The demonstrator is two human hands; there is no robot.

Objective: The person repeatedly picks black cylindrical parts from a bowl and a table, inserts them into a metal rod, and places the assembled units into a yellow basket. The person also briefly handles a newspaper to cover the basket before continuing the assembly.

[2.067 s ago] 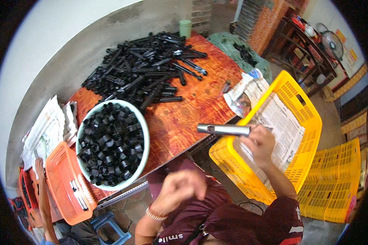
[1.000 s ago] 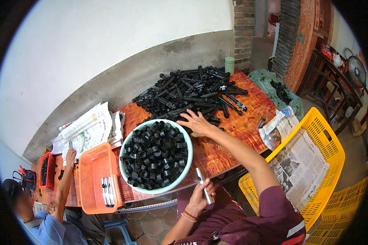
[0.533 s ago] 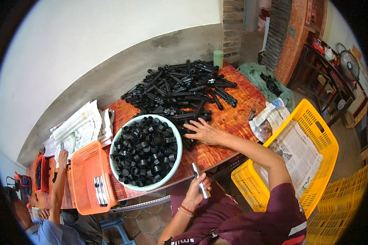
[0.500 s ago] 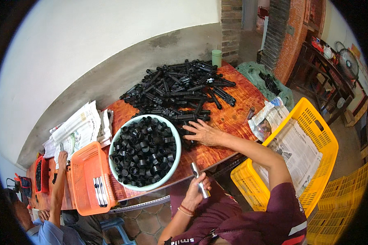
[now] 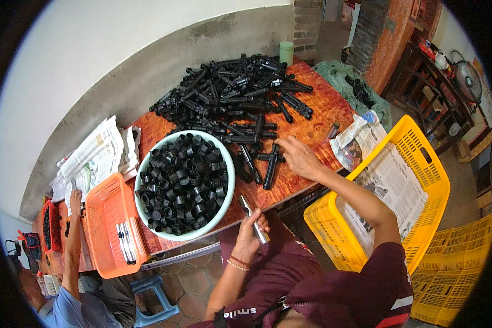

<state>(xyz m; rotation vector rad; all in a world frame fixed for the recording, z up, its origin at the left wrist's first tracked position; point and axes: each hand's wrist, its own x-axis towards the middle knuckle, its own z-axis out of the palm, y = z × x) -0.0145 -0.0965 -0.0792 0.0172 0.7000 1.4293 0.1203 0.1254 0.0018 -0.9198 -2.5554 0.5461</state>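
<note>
My left hand [image 5: 250, 234] is closed around a short, shiny silver metal tube [image 5: 263, 237], held tilted in front of the table's near edge. My right hand [image 5: 300, 158] is over the table, with thumb and fingertips pinched at the upper end of a black plastic rod-like part [image 5: 270, 168]. Several similar black parts lie just left of it. Behind them spreads a large heap of black rod-like parts [image 5: 229, 90]. Left of my hands stands a pale green basin [image 5: 231, 203], filled with short black ring-shaped caps [image 5: 183, 186].
An orange basket [image 5: 101, 213] holds several silver tubes. Newspapers [image 5: 95, 150] lie behind it. At the right is a yellow crate [image 5: 440, 202] lined with newspaper. A co-worker [image 5: 71, 295] sits at far left, one hand on the table. A green canister [image 5: 286, 53] stands at the back.
My right hand has gone from fingers spread on the black parts to a pinch on one of them, slightly right and nearer. My left hand still grips the silver tube. The view has shifted slightly.
</note>
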